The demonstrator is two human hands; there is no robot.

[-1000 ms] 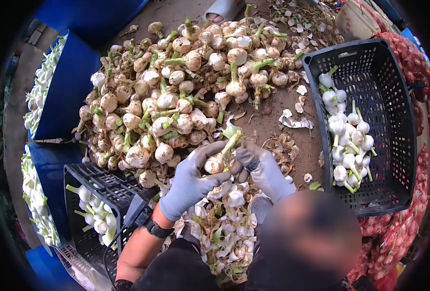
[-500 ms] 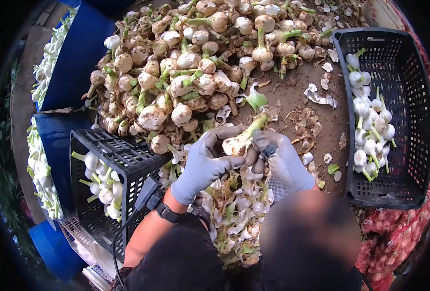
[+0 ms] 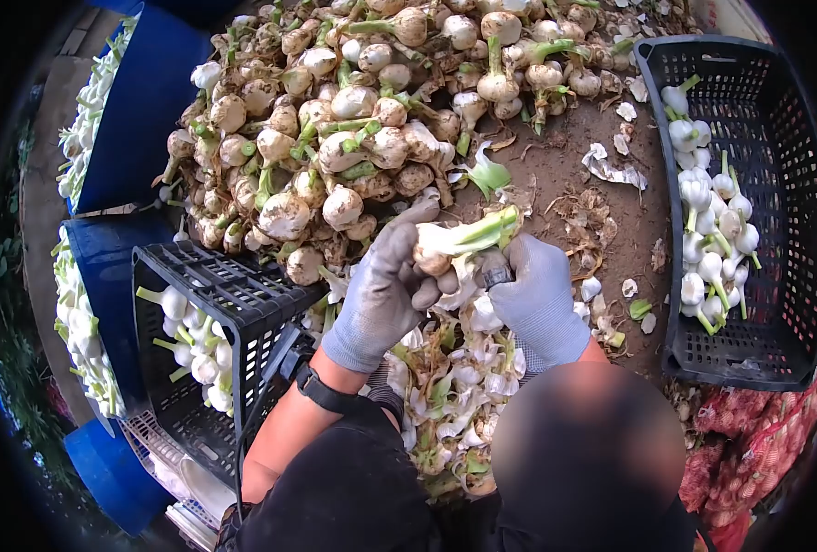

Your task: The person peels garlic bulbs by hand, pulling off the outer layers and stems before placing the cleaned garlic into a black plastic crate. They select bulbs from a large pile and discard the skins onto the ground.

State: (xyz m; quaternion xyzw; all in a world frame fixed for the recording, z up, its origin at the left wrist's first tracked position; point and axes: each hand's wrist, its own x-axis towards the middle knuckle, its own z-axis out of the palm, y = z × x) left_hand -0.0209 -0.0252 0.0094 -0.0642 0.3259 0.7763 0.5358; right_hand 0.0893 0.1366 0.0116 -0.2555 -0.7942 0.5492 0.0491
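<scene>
"What stands furthest left?"

"Two blue containers, an upper one (image 3: 141, 110) and a lower one (image 3: 104, 276), both filled with white, trimmed garlic. Beside them is the left crate (image 3: 284, 299), black and slatted, with more pale bulbs inside."

"And next to that?"

"The heap of garlic (image 3: 330, 152), soil-stained with green stalks, lying on the ground beyond the hands."

"How are the hands?"

"Both gloved. The left hand (image 3: 381, 294) is loosely cupped about the bulb end of a single garlic bulb (image 3: 459, 239), which lies between the two, above loose peelings (image 3: 468, 391). The right hand (image 3: 537, 285) is closed in at its green stem. A small dark thing shows at the right thumb; I can't fairly say what it is."

"Further right?"

"The right crate (image 3: 786, 267), black, white bulbs along its left side. Red net sacks (image 3: 758, 451) lie below it."
</scene>
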